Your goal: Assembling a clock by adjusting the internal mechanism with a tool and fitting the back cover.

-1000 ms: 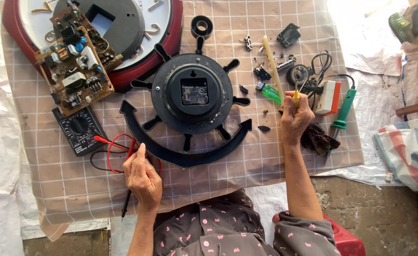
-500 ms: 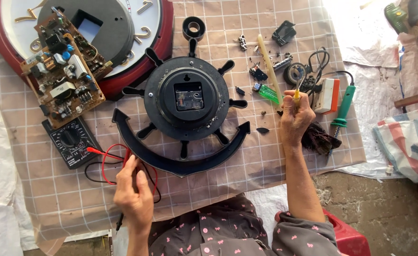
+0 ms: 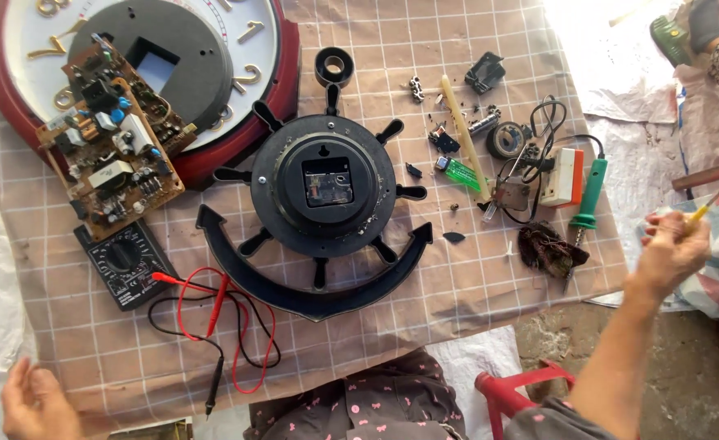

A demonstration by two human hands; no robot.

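Observation:
A black anchor-and-wheel shaped clock (image 3: 324,213) lies face down in the middle of a checked cloth (image 3: 474,285), its mechanism well exposed. My right hand (image 3: 671,248) is off the cloth's right edge, fingers closed on a small yellow-handled tool (image 3: 699,213). My left hand (image 3: 35,403) is at the bottom left corner, fingers apart, holding nothing. Nearest it lie the red and black probe leads (image 3: 221,322) of a black multimeter (image 3: 123,262).
A brown circuit board (image 3: 113,161) rests on a round red-rimmed wall clock (image 3: 237,138) at top left. A green soldering iron (image 3: 589,195), green lighter (image 3: 460,173), pale stick (image 3: 460,130), tape roll (image 3: 508,139) and small parts lie right. A red stool (image 3: 513,385) is below. Another person's hand (image 3: 708,20) shows at top right.
My right hand has pulled away from the parts to beyond the cloth's right edge. My left hand has left the probe leads and dropped to the bottom left corner, open.

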